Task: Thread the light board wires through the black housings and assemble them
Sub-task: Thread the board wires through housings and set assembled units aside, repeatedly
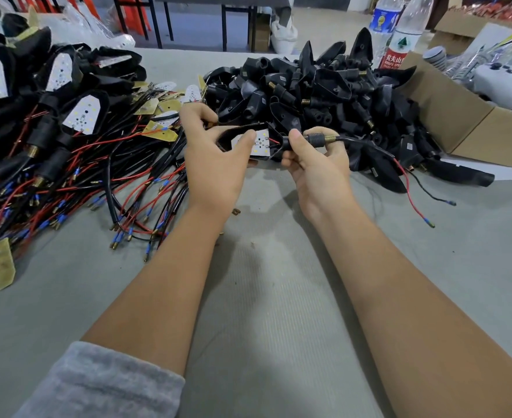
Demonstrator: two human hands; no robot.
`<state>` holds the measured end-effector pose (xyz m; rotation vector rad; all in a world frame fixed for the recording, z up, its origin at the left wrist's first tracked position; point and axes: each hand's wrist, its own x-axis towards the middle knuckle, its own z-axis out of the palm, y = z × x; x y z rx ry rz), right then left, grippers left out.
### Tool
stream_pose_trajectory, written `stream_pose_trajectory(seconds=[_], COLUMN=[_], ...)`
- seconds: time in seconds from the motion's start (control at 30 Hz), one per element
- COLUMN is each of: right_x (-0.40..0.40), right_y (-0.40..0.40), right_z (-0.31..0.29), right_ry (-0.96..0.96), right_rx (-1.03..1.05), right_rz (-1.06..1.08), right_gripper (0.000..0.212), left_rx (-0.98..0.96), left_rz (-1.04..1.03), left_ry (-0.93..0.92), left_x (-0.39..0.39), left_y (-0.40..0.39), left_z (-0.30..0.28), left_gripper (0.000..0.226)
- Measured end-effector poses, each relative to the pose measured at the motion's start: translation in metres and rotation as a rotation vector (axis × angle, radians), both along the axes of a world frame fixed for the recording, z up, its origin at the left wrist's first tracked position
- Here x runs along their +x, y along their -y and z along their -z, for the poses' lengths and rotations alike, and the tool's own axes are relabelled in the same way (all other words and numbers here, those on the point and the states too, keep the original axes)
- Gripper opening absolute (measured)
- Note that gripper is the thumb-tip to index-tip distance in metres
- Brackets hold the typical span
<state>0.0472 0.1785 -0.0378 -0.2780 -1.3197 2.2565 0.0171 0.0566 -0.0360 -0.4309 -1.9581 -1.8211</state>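
Above the grey table (pixel 263 297), our left hand (pixel 215 164) curls around a black housing (pixel 233 137), its thumb pressing the white light board (pixel 259 143) seated inside. Our right hand (pixel 318 167) pinches the housing's ribbed stem (pixel 315 139) between thumb and forefinger. Red and black wires (pixel 411 194) trail out rightward onto the table.

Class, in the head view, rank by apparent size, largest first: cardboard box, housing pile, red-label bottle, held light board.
1. Housing pile
2. Cardboard box, cropped at the frame edge, so unsure against the pile
3. Red-label bottle
4. Light board, partly hidden
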Motion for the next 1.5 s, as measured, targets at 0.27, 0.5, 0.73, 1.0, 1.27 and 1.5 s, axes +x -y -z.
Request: stream_pose_trajectory(seconds=[0.27, 0.5, 0.73, 1.0, 1.27, 1.5], right_x=[0.006, 0.013, 0.002, -0.04, -0.036, -0.027], right_y=[0.0, 0.022, 0.056, 0.179, 0.222, 0.139], right_z=[-0.006, 0.002, -0.01, -0.05, -0.034, -0.022], right_ry=[0.065, -0.201, -0.281, -0.33, -0.306, -0.156], right_rx=[0.363, 1.06, 1.432, 1.482, 1.602, 1.545], right_rz=[-0.035, 0.08, 0.074, -0.291, -0.496, -0.322], right_gripper=[0.009, 0.009, 0.017, 0.047, 0.044, 0.02], left_rx=[0.55, 0.482, 0.097, -0.276, -0.763, -0.55], left_rz=[0.092, 0.043, 0.164, -0.249, -0.516, -0.721], left_ry=[0.358, 0.502, 0.647, 0.343, 0.164, 0.029], left_x=[-0.02, -0.031, -0.04, -0.072, -0.101, -0.088], left_y=[0.017, 0.016, 0.067, 0.186, 0.234, 0.186], left_z=[-0.001, 0.0, -0.053, -0.112, -0.096, -0.098], left_gripper=[0.047, 0.024, 0.009, 0.013, 0.028, 0.033])
